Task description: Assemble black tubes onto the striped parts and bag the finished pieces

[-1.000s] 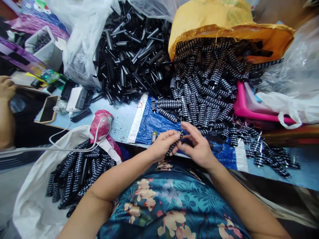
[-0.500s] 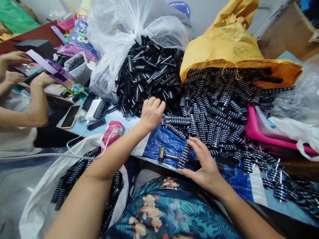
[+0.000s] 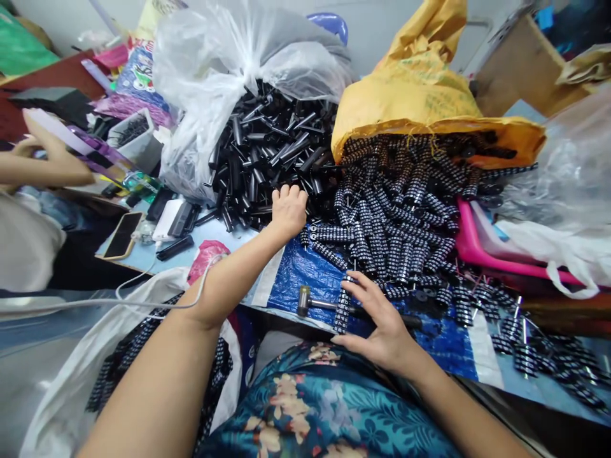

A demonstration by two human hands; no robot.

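"Head view: what filled the bench [image 3: 241, 236]?"

"Yellow sack [image 3: 405, 95] toward the far side, mouth facing the near edge, probably for easy reach; black pieces [image 3: 267, 152] lay heaped alongside."

"Anything held?"

"The left hand [image 3: 289, 213] curled over them; whether it gripped anything, I couldn't tell. The right hand [image 3: 382, 321] spanned a patterned roller [image 3: 342, 308] end to end by the near edge, seemingly steadying it."

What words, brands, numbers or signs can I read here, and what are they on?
None can be read clearly.
Yellow sack: faint green print, too blurred.
Blue-and-pink bag: lettering, too blurred.
Patterned cylinder in the right hand: white marks, too small to read.
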